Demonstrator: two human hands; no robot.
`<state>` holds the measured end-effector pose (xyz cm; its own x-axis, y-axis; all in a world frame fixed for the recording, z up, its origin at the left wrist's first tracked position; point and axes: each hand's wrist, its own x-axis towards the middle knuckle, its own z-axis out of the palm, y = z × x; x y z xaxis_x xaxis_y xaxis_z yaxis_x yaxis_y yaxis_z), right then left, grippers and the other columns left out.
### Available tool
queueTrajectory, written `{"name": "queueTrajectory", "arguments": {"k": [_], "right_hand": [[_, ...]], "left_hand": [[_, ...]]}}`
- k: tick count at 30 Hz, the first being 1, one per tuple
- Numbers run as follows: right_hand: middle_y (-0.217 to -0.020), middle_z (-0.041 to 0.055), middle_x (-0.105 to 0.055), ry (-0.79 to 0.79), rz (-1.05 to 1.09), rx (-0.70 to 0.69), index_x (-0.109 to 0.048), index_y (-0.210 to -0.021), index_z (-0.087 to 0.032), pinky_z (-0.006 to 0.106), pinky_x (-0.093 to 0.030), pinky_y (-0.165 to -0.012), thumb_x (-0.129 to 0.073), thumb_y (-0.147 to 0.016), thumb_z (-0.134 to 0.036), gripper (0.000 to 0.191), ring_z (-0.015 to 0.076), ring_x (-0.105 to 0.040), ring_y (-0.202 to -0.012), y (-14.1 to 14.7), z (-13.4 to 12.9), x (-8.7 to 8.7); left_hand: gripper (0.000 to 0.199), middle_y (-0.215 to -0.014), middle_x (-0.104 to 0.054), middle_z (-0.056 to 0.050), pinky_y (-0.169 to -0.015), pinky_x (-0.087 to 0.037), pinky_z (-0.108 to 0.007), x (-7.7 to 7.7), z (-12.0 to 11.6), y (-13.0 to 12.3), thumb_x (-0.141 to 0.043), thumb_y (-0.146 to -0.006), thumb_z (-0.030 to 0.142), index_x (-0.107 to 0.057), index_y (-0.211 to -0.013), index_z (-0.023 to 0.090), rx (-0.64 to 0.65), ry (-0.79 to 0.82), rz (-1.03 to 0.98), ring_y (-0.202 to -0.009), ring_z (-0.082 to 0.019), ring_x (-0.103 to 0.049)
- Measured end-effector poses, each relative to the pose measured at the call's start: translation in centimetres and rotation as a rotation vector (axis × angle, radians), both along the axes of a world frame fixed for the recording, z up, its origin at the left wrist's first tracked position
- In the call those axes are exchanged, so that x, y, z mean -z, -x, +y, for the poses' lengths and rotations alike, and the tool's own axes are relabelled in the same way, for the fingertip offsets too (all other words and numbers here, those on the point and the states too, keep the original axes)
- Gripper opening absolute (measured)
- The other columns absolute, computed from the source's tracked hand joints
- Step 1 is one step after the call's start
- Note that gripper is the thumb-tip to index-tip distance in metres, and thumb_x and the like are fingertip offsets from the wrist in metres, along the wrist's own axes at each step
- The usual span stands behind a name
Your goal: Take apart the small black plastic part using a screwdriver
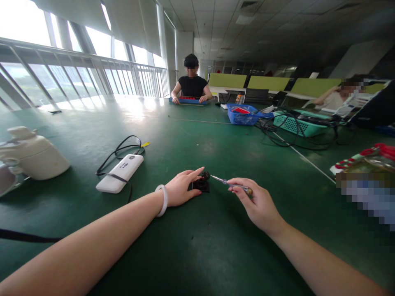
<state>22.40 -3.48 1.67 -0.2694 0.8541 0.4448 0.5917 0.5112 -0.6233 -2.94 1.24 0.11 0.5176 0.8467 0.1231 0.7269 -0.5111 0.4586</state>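
Observation:
A small dark part on a flat black base (202, 186) lies on the green table (173, 255) in front of me; its exact kind is too small to make out. My left hand (180, 188), with a white bangle at the wrist, grips it from the left between thumb and fingers. From the right, my right hand (254, 203) holds a slim screwdriver (226, 181) with a clear handle. Its metal tip points left and reaches the upper edge of the dark part, though I cannot tell whether it touches.
To the left are a white power bank (119, 179) with a black cable and a pale jug (41, 158). A blue basket (243, 117), a green basket (308, 127) and tangled cables lie far right. Across the table sits a person (193, 86) with a blue tray (188, 101).

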Motion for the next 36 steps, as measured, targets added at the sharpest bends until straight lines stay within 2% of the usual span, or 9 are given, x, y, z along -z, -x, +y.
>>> {"name": "queueTrajectory", "arguments": {"k": [5,10,16,23,29,33,36], "right_hand": [[-0.087,0.0058,-0.07,0.038,0.042,-0.028,-0.067,-0.097,-0.023,0.037,-0.051,-0.078,-0.046,-0.092,-0.042,0.029,0.0219,-0.065,-0.085,0.0,-0.1,0.0],[-0.092,0.0047,-0.069,0.095,-0.064,-0.084,-0.067,-0.099,-0.025,0.037,-0.05,-0.08,-0.048,-0.091,-0.041,0.026,0.0219,-0.064,-0.089,0.2,-0.2,-0.2],[-0.077,0.0021,-0.068,-0.004,-0.027,-0.149,-0.067,-0.09,-0.024,0.042,-0.044,-0.094,-0.046,-0.092,-0.036,0.024,0.0206,-0.063,-0.085,0.2,-0.3,-0.2],[-0.083,0.001,-0.071,-0.082,-0.054,-0.243,-0.065,-0.093,-0.024,0.046,-0.039,-0.1,-0.048,-0.092,-0.031,0.019,0.0181,-0.064,-0.082,0.6,-0.7,-0.2],[-0.094,0.0021,-0.072,-0.007,-0.2,-0.318,-0.064,-0.104,-0.026,0.048,-0.038,-0.1,-0.053,-0.09,-0.034,0.02,0.0203,-0.063,-0.088,1.1,-0.7,-0.1],[-0.08,0.0012,-0.07,-0.089,0.022,-0.352,-0.066,-0.095,-0.023,0.046,-0.038,-0.1,-0.05,-0.092,-0.032,0.018,0.017,-0.063,-0.075,0.4,-0.8,-0.3],[-0.068,-0.0003,-0.065,-0.116,0.261,-0.358,-0.066,-0.089,-0.023,0.041,-0.044,-0.092,-0.045,-0.094,-0.034,0.024,0.0156,-0.062,-0.068,-0.1,-0.9,-0.5]], "left_hand": [[0.073,-0.131,-0.057,-0.007,-0.106,-0.037,-0.041,0.1,0.0,0.1,-0.063,-0.081,0.03,-0.029,-0.145,0.025,0.035,-0.014,-0.039,-0.124,-0.025,-0.049],[0.054,-0.13,-0.057,-0.007,-0.106,-0.038,-0.039,0.4,0.1,0.1,-0.064,-0.081,0.028,-0.048,-0.132,0.025,0.063,-0.046,-0.078,-0.121,-0.024,-0.05],[0.044,-0.124,-0.06,-0.008,-0.104,-0.04,-0.04,0.4,0.3,0.0,-0.066,-0.08,0.029,-0.057,-0.122,0.025,0.05,-0.052,-0.049,-0.117,-0.025,-0.054],[0.045,-0.123,-0.061,-0.007,-0.102,-0.042,-0.037,0.1,0.4,0.1,-0.068,-0.079,0.029,-0.058,-0.122,0.023,0.08,-0.049,-0.058,-0.115,-0.024,-0.055],[0.047,-0.121,-0.063,-0.008,-0.1,-0.044,-0.037,-0.1,0.3,0.0,-0.07,-0.077,0.028,-0.058,-0.122,0.022,0.067,-0.053,-0.053,-0.113,-0.024,-0.056],[0.05,-0.12,-0.063,-0.007,-0.1,-0.044,-0.038,-0.3,-0.1,-0.1,-0.069,-0.078,0.026,-0.055,-0.126,0.023,0.046,-0.068,-0.085,-0.113,-0.024,-0.056],[0.047,-0.124,-0.062,-0.004,-0.102,-0.043,-0.036,-0.4,-0.4,0.0,-0.061,-0.083,0.026,-0.051,-0.129,0.024,0.045,-0.117,-0.179,-0.115,-0.022,-0.055]]}}
